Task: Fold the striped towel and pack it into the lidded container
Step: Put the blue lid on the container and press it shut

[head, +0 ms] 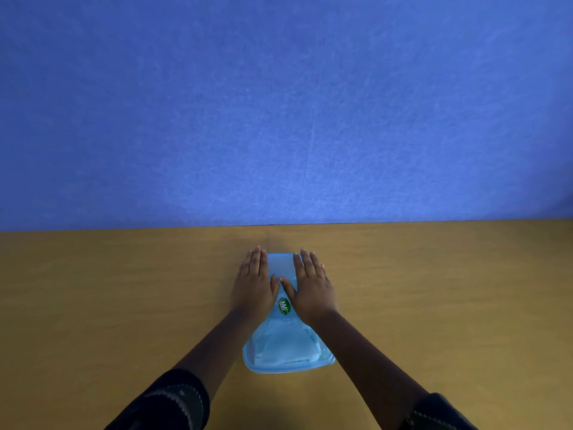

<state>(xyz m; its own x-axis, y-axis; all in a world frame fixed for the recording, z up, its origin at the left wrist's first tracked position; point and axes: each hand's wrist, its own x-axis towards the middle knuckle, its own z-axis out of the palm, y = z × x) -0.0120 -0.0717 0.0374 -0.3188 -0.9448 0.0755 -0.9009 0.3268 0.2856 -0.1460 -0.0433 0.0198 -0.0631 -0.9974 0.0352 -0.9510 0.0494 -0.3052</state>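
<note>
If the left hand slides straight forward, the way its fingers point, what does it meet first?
Only bare table lies ahead of the left hand, then probably the blue wall at the table's far edge.

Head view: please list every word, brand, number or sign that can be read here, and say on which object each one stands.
Oval green sticker on the lid of the blue container, between the left hand and right hand: white lettering, too blurred to read.
No other text is visible.

A plain blue wall (279,103) rises straight behind the tan wooden tabletop (108,290).
</note>
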